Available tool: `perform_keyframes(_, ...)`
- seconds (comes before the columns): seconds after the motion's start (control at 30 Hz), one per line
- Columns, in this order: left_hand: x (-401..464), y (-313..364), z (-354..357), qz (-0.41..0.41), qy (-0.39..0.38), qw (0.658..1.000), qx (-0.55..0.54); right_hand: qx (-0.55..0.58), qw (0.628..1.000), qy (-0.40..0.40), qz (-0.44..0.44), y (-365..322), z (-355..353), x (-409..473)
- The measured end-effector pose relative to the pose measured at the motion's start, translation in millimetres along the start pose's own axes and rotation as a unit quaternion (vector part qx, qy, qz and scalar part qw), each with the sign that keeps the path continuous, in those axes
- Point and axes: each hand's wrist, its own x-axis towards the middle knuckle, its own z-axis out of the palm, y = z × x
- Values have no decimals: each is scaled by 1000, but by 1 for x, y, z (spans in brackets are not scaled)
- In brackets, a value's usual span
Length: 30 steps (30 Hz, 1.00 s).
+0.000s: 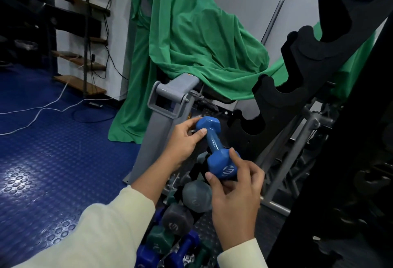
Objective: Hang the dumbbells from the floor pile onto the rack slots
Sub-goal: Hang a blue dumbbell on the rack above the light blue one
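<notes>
The blue dumbbell [214, 147] is held in the air, tilted, above the floor pile [180, 225] and just before the lowest slots of the black rack [297, 70]. Its far head lies between the thumb and fingers [201, 132] of the left hand [182, 140], which pinch it. The near head sits in the curled fingers of the right hand [236, 199], thumb on its left side, forefinger over the top. Behind hangs a green cloth [191, 44]; the floor [42, 161] is blue.
</notes>
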Motion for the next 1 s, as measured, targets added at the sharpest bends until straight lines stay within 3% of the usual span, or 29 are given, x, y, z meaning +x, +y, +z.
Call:
perform_keyframes(0.3,36,23,20,9,-87,991,97,-37,998,55,23,4,16,9)
perform_keyframes(0.47,41,17,18,-1,-123,989,87,-53,997,58,8,1,16,8)
perform_keyframes(0.57,38,18,15,73,-150,969,184,-92,995,40,-22,2,9,8)
perform_keyframes(0.67,32,15,15,188,-160,917,312,-180,979,0,-91,1,-4,9)
perform_keyframes(0.8,27,3,13,223,-110,918,310,-246,953,-37,-173,6,-14,17)
perform_keyframes(0.9,25,-8,19,247,-68,920,298,-243,950,-36,-192,12,-15,21)
perform_keyframes(1.0,28,-16,23,282,-74,915,279,-227,954,-31,-194,15,-14,23)
